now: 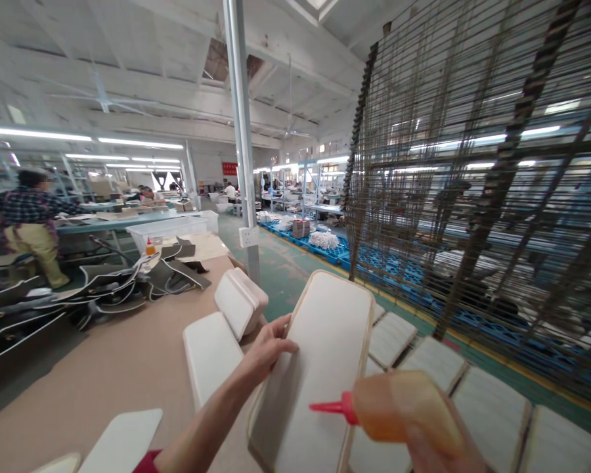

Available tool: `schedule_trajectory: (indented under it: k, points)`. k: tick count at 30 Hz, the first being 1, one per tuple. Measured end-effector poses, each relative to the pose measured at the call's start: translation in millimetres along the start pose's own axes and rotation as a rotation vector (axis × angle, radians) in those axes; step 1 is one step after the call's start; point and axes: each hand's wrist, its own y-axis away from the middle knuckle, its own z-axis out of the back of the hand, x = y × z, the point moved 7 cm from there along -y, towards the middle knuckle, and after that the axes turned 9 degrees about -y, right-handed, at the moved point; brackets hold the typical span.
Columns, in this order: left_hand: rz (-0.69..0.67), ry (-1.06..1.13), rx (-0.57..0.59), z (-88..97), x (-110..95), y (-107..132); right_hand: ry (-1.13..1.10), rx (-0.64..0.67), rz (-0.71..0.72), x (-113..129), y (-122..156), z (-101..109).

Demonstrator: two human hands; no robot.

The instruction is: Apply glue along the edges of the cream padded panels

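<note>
My left hand [270,345] is closed on the left edge of a white rounded panel [325,328], thumb on its face and fingers hidden behind. The panel is tilted up, with a yellowish line along its rim. My right hand [440,433], blurred, grips a squeeze bottle [398,404] of amber liquid, probably glue. Its red pointed nozzle aims left, in front of the panel's lower part; whether the tip touches I cannot tell. Similar white panels [211,351] lie stacked on the left, and another stack [239,302] leans behind them.
The brown table [148,355] carries dark cut pieces [108,286] and a second amber bottle [150,247]. More panels [492,401] lie in rows at the right. A wire rack [453,151] rises beyond them. A metal post [241,131] stands ahead; a person [29,217] stands far left.
</note>
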Motion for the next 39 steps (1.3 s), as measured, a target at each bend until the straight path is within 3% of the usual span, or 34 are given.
schedule_trajectory:
  k: [4,8,11,17,19,24,27,32,34,39]
  points:
    - [0.004,-0.008,0.049,-10.5,-4,8,-0.168,-0.136,0.137,32,-48,-8]
    - [0.058,-0.018,0.063,-19.1,-5,13,-0.199,-0.132,0.241,49,-81,-17]
    - [0.059,-0.001,0.041,-16.0,-4,9,-0.169,-0.117,0.208,38,-70,-14]
    - [0.101,0.005,-0.032,2.4,10,-2,-0.038,0.022,-0.003,-10,-12,-9]
    - [0.110,-0.007,-0.027,2.6,10,-1,-0.014,0.014,0.046,0,-18,-11]
    - [0.125,-0.040,0.049,-13.6,5,7,-0.060,-0.096,0.315,50,-68,-22]
    - [0.100,-0.026,0.028,-15.6,2,5,-0.039,-0.061,0.276,40,-65,-27]
    - [0.109,-0.036,-0.084,5.7,7,-1,0.008,0.058,0.042,-5,-21,-20]
    - [0.116,-0.039,-0.077,10.1,8,1,-0.055,0.006,0.051,1,-24,-16]
    - [0.152,-0.022,-0.021,3.5,7,10,-0.174,-0.122,0.216,43,-72,-14]
